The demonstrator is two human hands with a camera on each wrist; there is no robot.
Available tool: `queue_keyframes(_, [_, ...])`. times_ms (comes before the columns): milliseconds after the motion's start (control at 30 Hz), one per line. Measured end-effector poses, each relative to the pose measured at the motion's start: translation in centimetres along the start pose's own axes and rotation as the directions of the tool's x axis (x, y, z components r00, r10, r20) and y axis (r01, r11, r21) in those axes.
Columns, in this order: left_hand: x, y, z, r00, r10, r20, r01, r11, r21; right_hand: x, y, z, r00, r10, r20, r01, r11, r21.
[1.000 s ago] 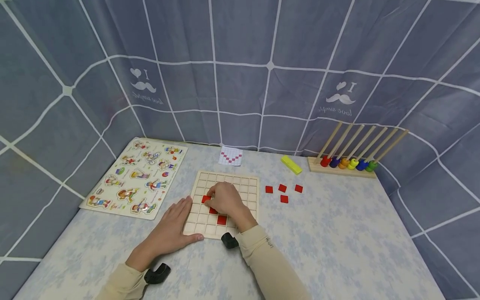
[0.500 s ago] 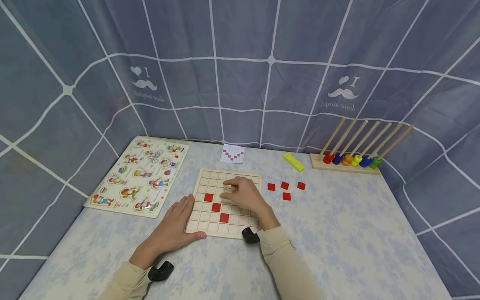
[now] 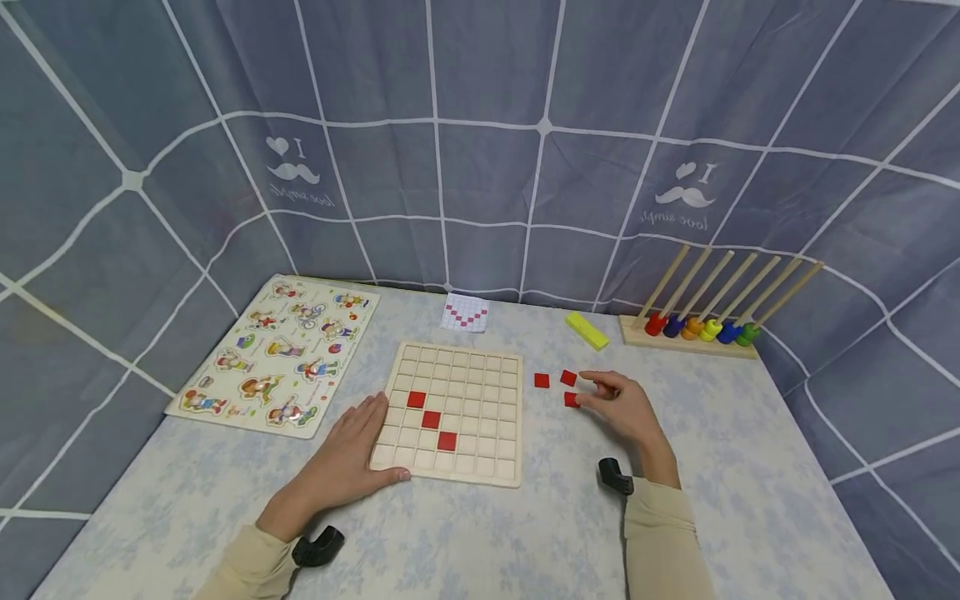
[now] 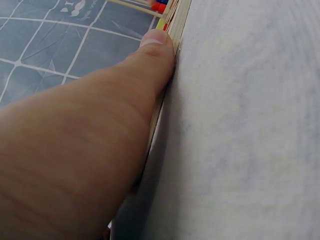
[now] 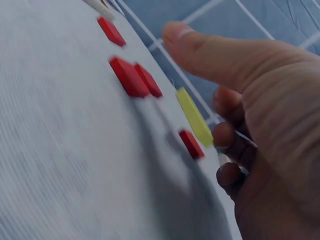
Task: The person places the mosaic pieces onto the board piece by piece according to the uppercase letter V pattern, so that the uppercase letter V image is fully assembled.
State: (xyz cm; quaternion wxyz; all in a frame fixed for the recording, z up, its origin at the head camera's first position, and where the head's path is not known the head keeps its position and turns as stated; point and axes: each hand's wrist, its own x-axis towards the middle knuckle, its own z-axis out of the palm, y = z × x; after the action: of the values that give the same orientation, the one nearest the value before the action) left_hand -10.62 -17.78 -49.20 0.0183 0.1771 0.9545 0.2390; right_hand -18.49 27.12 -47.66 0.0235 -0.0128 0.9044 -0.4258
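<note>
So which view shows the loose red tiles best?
Right wrist: all four loose red tiles show, close up. Head shows just three, one partly behind the right hand. Left wrist: only a red sliver, too small to identify.

Wooden grid board (image 3: 486, 408) (matt)

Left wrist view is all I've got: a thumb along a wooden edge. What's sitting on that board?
Observer: Three red squares, set in a diagonal on the grid board.
Visitor: Oh, nice! Is another one being held right now?
Observer: No. The right hand is close to the loose red squares, but the right wrist view shows nothing in its grip.
</note>
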Motion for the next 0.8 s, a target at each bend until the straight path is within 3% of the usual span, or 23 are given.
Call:
queue_keyframes(233, [-0.1,-0.2,0.5,0.999,-0.016,0.029,0.016,1.0,-0.018,-0.4,1.7,-0.1,0.999,0.034,0.039,-0.034,0.999,-0.022])
queue_keyframes(367, [0.4,-0.3,0.6,1.0,0.016,-0.007,-0.016,1.0,0.003,-0.2,1.7,-0.1,0.998,0.01,0.067,-0.007,0.999,-0.051])
queue_keyframes(533, [0.7,-0.2,0.3,1.0,0.027,-0.01,-0.027,1.0,0.005,0.1,1.5,-0.1,0.998,0.008,0.056,-0.002,0.995,-0.104])
queue_keyframes(800, [0.1,0.0,-0.1,1.0,0.01,-0.003,-0.01,1.0,0.003,-0.1,1.2,1.1,1.0,0.001,0.03,0.004,0.99,-0.144])
